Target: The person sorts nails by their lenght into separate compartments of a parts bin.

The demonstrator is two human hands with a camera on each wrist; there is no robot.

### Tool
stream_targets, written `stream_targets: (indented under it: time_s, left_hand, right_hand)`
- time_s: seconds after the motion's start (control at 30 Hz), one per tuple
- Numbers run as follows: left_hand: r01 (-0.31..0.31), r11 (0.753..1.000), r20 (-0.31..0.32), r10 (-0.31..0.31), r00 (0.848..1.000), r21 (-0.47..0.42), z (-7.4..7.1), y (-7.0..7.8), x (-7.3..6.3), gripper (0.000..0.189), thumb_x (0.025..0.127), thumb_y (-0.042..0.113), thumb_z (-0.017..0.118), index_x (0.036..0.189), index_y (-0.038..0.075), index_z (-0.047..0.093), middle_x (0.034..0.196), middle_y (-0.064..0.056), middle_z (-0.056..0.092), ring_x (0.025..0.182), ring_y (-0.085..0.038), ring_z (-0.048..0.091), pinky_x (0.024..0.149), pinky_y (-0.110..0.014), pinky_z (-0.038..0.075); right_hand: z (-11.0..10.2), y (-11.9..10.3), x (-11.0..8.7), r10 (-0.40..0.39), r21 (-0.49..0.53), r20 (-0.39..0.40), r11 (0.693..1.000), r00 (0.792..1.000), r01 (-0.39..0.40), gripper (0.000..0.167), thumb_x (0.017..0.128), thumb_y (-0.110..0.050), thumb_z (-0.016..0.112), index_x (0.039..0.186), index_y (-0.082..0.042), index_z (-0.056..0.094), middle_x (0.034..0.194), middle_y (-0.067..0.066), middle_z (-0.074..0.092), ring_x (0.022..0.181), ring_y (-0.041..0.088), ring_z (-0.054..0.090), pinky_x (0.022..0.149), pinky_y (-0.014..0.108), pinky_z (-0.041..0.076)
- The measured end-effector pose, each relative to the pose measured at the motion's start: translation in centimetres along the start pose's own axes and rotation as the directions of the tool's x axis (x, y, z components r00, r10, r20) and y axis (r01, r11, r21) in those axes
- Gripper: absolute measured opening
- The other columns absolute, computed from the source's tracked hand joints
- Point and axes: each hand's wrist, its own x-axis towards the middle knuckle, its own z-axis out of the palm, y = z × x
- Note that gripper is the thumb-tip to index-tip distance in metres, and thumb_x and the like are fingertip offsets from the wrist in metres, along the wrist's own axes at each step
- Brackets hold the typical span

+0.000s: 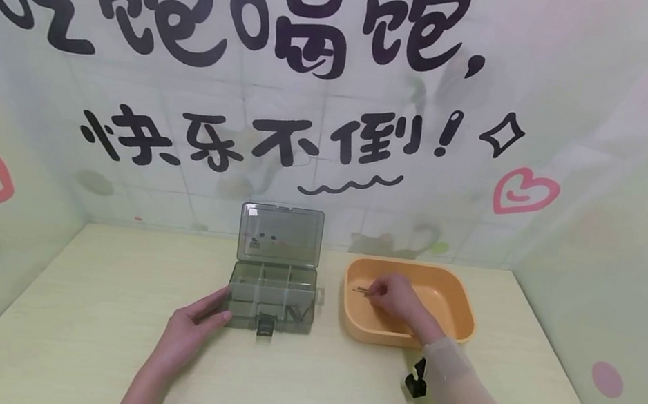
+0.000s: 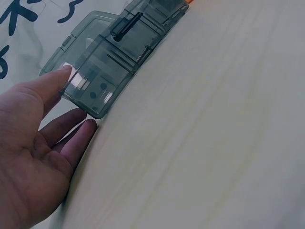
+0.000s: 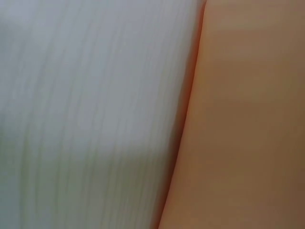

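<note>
A smoky see-through compartment box [image 1: 272, 295] stands on the table with its lid [image 1: 281, 234] raised. My left hand [image 1: 186, 331] is at its left end, fingertips touching the front left corner; the left wrist view shows the relaxed fingers of this hand [image 2: 43, 143] beside the box [image 2: 90, 90]. A threaded screw [image 2: 142, 55] and dark slim pieces [image 1: 297, 312] lie in the front right compartment. Inside the orange tray [image 1: 404, 341], my right hand [image 1: 397, 298] pinches thin metal screws [image 1: 360, 290] between thumb and fingers. The right wrist view shows no hand, only the tray's side [image 3: 238, 119].
The box's black front latch [image 1: 266, 324] hangs down, and a clear side latch [image 1: 320, 296] sticks out toward the tray. A black clip-like device [image 1: 415, 383] is below the right wrist. Behind stands a printed wall [image 1: 289, 99]; the pale table [image 1: 295, 393] extends in front.
</note>
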Motion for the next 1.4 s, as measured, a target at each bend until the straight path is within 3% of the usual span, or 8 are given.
stream_targets:
  time_s: [0.33, 0.53, 0.77, 1.13, 1.4]
  left_hand:
    - [0.003, 1.0, -0.002, -0.003, 1.0, 0.002, 0.1, 0.2, 0.0, 0.06, 0.1, 0.031, 0.069, 0.153, 0.014, 0.048, 0.158, -0.01, 0.044, 0.143, -0.03, 0.044, 0.113, -0.04, 0.04]
    - [0.015, 1.0, -0.007, -0.014, 1.0, 0.014, 0.1, 0.2, 0.0, 0.06, 0.1, 0.032, 0.069, 0.153, 0.014, 0.048, 0.158, -0.01, 0.045, 0.143, -0.031, 0.045, 0.114, -0.041, 0.039]
    - [0.007, 1.0, -0.012, -0.007, 1.0, 0.007, 0.1, 0.3, -0.1, 0.06, 0.1, 0.031, 0.07, 0.153, 0.013, 0.049, 0.157, -0.012, 0.046, 0.142, -0.031, 0.045, 0.114, -0.042, 0.039]
    - [0.015, 1.0, -0.014, -0.015, 1.0, 0.019, 0.0, 0.4, -0.1, 0.061, 0.1, 0.032, 0.069, 0.154, 0.012, 0.048, 0.157, -0.012, 0.045, 0.142, -0.031, 0.046, 0.115, -0.042, 0.038]
    - [0.014, 1.0, -0.002, -0.014, 1.0, 0.024, 0.0, 0.3, -0.1, 0.06, 0.101, 0.032, 0.068, 0.154, 0.013, 0.047, 0.158, -0.012, 0.044, 0.143, -0.031, 0.045, 0.115, -0.042, 0.038]
  right_hand:
    - [-0.2, -0.2, -0.3, -0.019, -0.01, -0.007, 1.0, 1.0, 0.018, 0.007, 0.091, 0.002, 0.072, 0.091, -0.002, 0.078, 0.088, 0.005, 0.073, 0.082, 0.017, 0.061, 0.08, 0.035, 0.054]
    - [-0.3, -0.6, -0.5, -0.034, 0.025, -0.058, 0.999, 0.998, 0.035, 0.009, 0.093, 0.001, 0.07, 0.094, -0.002, 0.078, 0.094, 0.006, 0.075, 0.091, 0.021, 0.065, 0.089, 0.043, 0.056]
    - [-0.6, -0.7, -0.7, -0.112, 0.033, -0.101, 0.993, 0.989, 0.116, 0.01, 0.092, 0.005, 0.069, 0.093, 0.002, 0.078, 0.093, 0.009, 0.076, 0.092, 0.026, 0.068, 0.088, 0.045, 0.057]
    - [-1.0, -2.0, -0.9, -0.089, 0.029, -0.098, 0.995, 0.991, 0.093, 0.01, 0.094, 0.001, 0.07, 0.1, 0.0, 0.079, 0.098, 0.009, 0.077, 0.093, 0.024, 0.07, 0.084, 0.04, 0.059]
    - [-1.3, -3.2, -1.3, -0.085, 0.089, -0.107, 0.992, 0.991, 0.095, 0.012, 0.096, -0.001, 0.07, 0.104, 0.001, 0.078, 0.102, 0.01, 0.076, 0.094, 0.024, 0.07, 0.082, 0.04, 0.06]
